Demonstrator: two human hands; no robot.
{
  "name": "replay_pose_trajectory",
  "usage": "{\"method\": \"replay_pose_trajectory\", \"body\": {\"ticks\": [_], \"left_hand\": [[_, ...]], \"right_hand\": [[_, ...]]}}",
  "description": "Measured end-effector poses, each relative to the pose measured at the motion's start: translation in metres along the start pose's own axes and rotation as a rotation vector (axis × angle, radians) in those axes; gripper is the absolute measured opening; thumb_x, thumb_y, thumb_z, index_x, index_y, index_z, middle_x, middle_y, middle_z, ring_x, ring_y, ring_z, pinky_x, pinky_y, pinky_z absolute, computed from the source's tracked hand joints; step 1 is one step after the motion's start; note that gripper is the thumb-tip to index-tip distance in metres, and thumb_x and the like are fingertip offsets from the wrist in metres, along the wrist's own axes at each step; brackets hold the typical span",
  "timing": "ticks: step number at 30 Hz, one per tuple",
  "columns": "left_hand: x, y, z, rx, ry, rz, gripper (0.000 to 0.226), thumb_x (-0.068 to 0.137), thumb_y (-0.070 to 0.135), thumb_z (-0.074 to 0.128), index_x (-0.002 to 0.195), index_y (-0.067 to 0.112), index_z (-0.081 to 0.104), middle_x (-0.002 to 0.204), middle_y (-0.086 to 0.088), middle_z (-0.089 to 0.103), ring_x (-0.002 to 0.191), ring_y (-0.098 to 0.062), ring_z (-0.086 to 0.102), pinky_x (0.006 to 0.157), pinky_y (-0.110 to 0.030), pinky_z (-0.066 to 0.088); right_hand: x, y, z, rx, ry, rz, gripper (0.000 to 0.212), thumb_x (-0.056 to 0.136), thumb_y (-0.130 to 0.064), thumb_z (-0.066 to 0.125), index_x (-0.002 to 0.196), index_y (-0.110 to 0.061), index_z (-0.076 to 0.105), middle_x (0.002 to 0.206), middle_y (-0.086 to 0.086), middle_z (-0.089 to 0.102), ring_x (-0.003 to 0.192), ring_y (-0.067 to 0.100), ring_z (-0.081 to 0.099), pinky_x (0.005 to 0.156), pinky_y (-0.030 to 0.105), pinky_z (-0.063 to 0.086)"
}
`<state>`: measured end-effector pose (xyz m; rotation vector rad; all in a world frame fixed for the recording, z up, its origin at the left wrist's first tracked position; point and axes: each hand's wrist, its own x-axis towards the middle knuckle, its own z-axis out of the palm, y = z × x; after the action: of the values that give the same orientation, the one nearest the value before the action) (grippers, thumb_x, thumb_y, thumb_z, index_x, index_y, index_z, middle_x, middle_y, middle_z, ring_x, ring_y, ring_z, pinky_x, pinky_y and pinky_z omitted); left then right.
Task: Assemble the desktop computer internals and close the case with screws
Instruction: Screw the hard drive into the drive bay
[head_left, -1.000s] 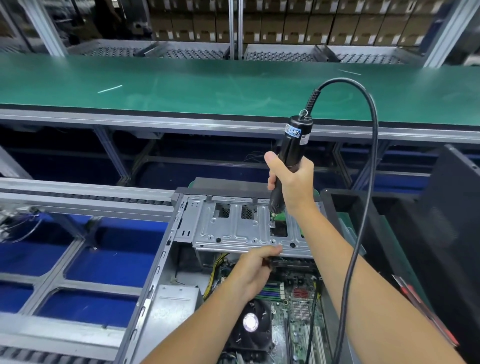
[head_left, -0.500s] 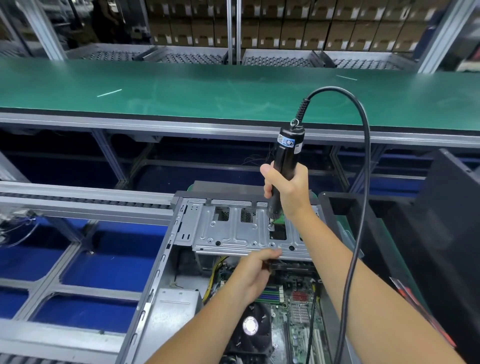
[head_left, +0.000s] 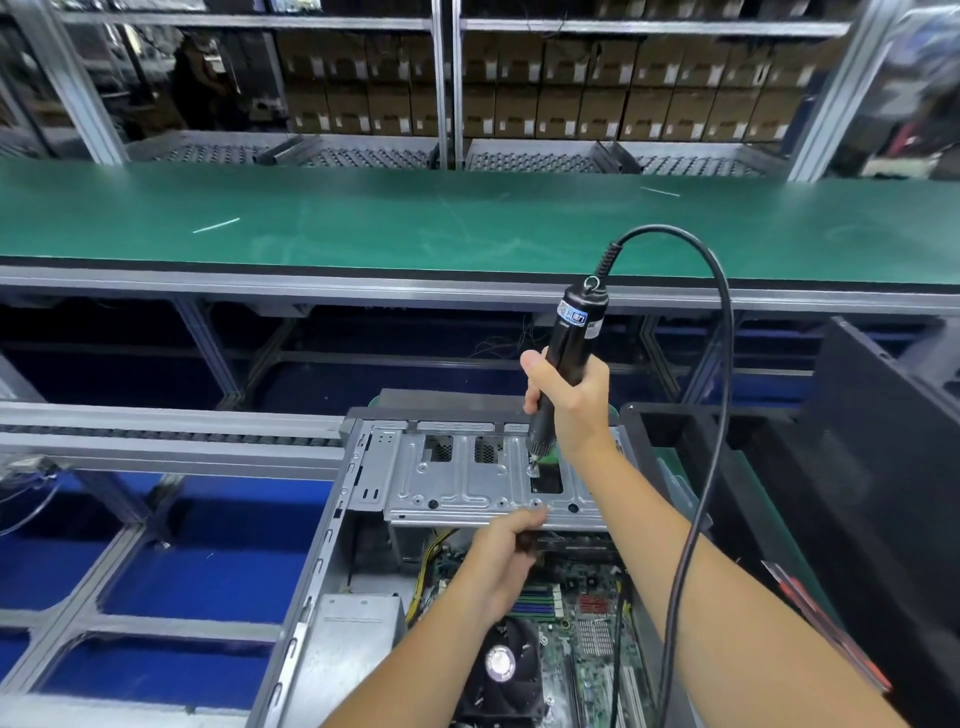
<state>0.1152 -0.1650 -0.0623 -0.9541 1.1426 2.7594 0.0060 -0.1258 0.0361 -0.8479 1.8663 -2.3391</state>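
The right hand (head_left: 569, 400) is wrapped around the black electric screwdriver (head_left: 563, 358), fingers curled about its barrel and thumb up along the side, holding the tool nearly upright with its tip down on a screw (head_left: 533, 470) in the metal drive cage (head_left: 478, 480). The left hand (head_left: 501, 564) grips the near edge of that cage, thumb lying on top of the edge and fingers curled underneath.

Behind everything runs the long green desk (head_left: 363, 223), with stacked brown cartons (head_left: 571, 88) on shelving beyond it. Nearer, a grey roller conveyor (head_left: 156, 426) crosses on the left over blue panels.

The open computer case (head_left: 311, 597) sits at the lower middle, its side off. The drive cage spans its far end. Below the cage the green motherboard (head_left: 592, 639) is exposed, with a black cooler fan (head_left: 501, 665) near the bottom edge and a grey power supply box (head_left: 348, 639) to its left. Black bins (head_left: 753, 467) stand just right of the case.

The screwdriver's black cord (head_left: 722, 364) arches up from its top and drops down past the right forearm.
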Motion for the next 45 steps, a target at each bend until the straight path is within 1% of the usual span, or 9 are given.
{"method": "replay_pose_trajectory", "body": {"ticks": [3, 7, 10, 16, 23, 27, 31, 40, 45], "left_hand": [[0.000, 0.001, -0.001, 0.000, -0.010, -0.007, 0.001, 0.085, 0.004, 0.065, 0.085, 0.005, 0.064, 0.090, -0.005, 0.064, 0.089, -0.018, 0.058, 0.085, -0.029, 0.046], [0.002, 0.001, -0.003, -0.003, -0.015, -0.024, 0.008, 0.086, 0.003, 0.064, 0.079, 0.007, 0.063, 0.076, -0.002, 0.066, 0.079, -0.017, 0.059, 0.076, -0.026, 0.047], [0.002, 0.000, -0.003, -0.010, -0.008, -0.024, 0.006, 0.085, 0.001, 0.065, 0.081, 0.005, 0.063, 0.074, -0.003, 0.065, 0.078, -0.017, 0.057, 0.075, -0.026, 0.046], [0.003, 0.000, -0.002, -0.039, 0.004, -0.033, 0.009, 0.084, -0.002, 0.064, 0.077, 0.004, 0.064, 0.068, -0.004, 0.066, 0.070, -0.017, 0.058, 0.069, -0.026, 0.046], [0.005, -0.001, -0.001, -0.052, -0.004, -0.051, 0.003, 0.083, -0.002, 0.063, 0.085, 0.000, 0.064, 0.071, -0.006, 0.070, 0.083, -0.022, 0.061, 0.075, -0.027, 0.047], [0.008, -0.001, -0.002, -0.047, -0.021, -0.068, 0.003, 0.083, -0.002, 0.063, 0.083, 0.001, 0.064, 0.073, -0.007, 0.071, 0.087, -0.022, 0.062, 0.074, -0.028, 0.047], [0.011, -0.002, -0.002, -0.067, -0.026, -0.075, 0.006, 0.082, -0.003, 0.063, 0.079, 0.002, 0.064, 0.078, -0.012, 0.070, 0.089, -0.027, 0.062, 0.088, -0.035, 0.048], [0.011, -0.002, -0.002, -0.083, -0.030, -0.083, 0.012, 0.083, -0.005, 0.060, 0.075, 0.004, 0.062, 0.073, -0.011, 0.067, 0.082, -0.025, 0.061, 0.078, -0.033, 0.049], [0.014, -0.003, -0.004, -0.065, -0.013, -0.080, 0.010, 0.081, -0.005, 0.061, 0.075, 0.003, 0.063, 0.079, -0.012, 0.065, 0.088, -0.028, 0.059, 0.093, -0.039, 0.048]], "right_hand": [[0.003, 0.001, 0.003, -0.012, -0.007, -0.014, 0.034, 0.076, -0.036, 0.069, 0.061, -0.011, 0.052, 0.048, 0.006, 0.051, 0.044, 0.021, 0.048, 0.053, 0.029, 0.047], [0.005, 0.007, 0.006, -0.031, -0.051, -0.013, 0.037, 0.075, -0.035, 0.068, 0.063, -0.004, 0.052, 0.047, 0.003, 0.051, 0.043, 0.019, 0.048, 0.051, 0.028, 0.046], [0.006, 0.010, 0.006, -0.028, -0.059, -0.008, 0.040, 0.075, -0.035, 0.068, 0.067, 0.001, 0.053, 0.048, 0.004, 0.051, 0.043, 0.020, 0.047, 0.050, 0.029, 0.047], [0.006, 0.011, 0.003, -0.006, -0.058, -0.006, 0.040, 0.076, -0.037, 0.070, 0.066, -0.002, 0.052, 0.048, 0.005, 0.050, 0.043, 0.020, 0.047, 0.051, 0.030, 0.046], [0.007, 0.013, 0.001, 0.004, -0.057, 0.001, 0.041, 0.079, -0.039, 0.070, 0.068, -0.004, 0.052, 0.048, 0.004, 0.051, 0.045, 0.021, 0.047, 0.052, 0.031, 0.048], [0.006, 0.013, 0.003, 0.010, -0.084, 0.005, 0.045, 0.078, -0.040, 0.070, 0.071, 0.002, 0.053, 0.049, 0.005, 0.052, 0.045, 0.019, 0.047, 0.052, 0.031, 0.048], [0.007, 0.012, 0.002, 0.025, -0.074, 0.010, 0.040, 0.077, -0.037, 0.069, 0.069, -0.001, 0.053, 0.048, 0.007, 0.050, 0.044, 0.022, 0.046, 0.050, 0.030, 0.046], [0.008, 0.013, 0.004, 0.024, -0.104, 0.021, 0.034, 0.077, -0.037, 0.070, 0.068, -0.008, 0.054, 0.049, 0.001, 0.051, 0.043, 0.016, 0.047, 0.049, 0.026, 0.046], [0.006, 0.012, 0.002, 0.020, -0.105, 0.018, 0.037, 0.077, -0.039, 0.070, 0.069, -0.006, 0.054, 0.049, 0.001, 0.052, 0.044, 0.017, 0.048, 0.051, 0.028, 0.046]]}}
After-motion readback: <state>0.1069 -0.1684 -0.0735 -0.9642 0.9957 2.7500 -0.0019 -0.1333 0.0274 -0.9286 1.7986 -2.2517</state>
